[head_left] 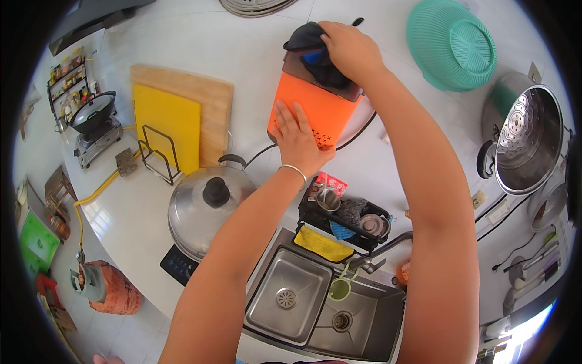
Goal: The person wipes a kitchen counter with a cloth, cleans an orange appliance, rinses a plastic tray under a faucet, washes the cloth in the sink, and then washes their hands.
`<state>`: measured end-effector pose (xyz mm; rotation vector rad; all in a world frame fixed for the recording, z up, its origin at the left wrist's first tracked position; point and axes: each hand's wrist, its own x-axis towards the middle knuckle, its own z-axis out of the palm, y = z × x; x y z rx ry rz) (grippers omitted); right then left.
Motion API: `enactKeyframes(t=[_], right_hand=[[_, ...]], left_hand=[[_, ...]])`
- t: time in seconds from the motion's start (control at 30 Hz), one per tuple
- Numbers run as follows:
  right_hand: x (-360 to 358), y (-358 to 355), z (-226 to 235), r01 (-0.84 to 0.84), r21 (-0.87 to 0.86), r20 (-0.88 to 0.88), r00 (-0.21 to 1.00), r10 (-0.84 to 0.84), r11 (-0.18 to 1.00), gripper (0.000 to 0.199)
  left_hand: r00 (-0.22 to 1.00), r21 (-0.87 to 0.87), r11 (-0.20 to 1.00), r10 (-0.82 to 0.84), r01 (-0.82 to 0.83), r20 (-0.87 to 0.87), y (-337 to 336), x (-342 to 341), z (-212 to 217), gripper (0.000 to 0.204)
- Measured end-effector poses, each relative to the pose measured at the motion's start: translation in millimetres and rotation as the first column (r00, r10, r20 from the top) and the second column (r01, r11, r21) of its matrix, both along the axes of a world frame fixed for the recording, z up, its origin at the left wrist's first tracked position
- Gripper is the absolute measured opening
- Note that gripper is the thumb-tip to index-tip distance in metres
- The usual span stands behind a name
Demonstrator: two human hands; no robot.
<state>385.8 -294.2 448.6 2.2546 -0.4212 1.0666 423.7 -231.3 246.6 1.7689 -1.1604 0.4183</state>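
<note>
One orange appliance [312, 106] is lying on the white counter [242, 54], and both hands are working on it. The left hand [297, 136] is pressing flat, fingers spread, on its orange face; the right hand [348, 48] is clamping one dark cloth [315, 57] against its far end. Two cutting boards [182, 115] are leaning nearby. One black rack [345, 221] is holding a metal cup [328, 198], scourers and a yellow cloth [323, 244] beside the two-basin sink [321, 303]
</note>
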Motion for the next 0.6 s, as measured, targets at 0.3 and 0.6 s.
enactKeyframes(t=[0.3, 0.6], right_hand=[[-34, -5, -23, -0.244, -0.048, 0.093, 0.964, 0.248, 0.969, 0.032], [-62, -4, -58, -0.231, 0.005, 0.188, 0.956, 0.226, 0.973, 0.051]], left_hand=[[0.998, -0.075, 0.997, 0.027, -0.023, 0.061, -3, 5, -7, 0.116], [0.998, -0.079, 0.997, -0.002, 0.006, 0.062, 3, 7, -5, 0.118]])
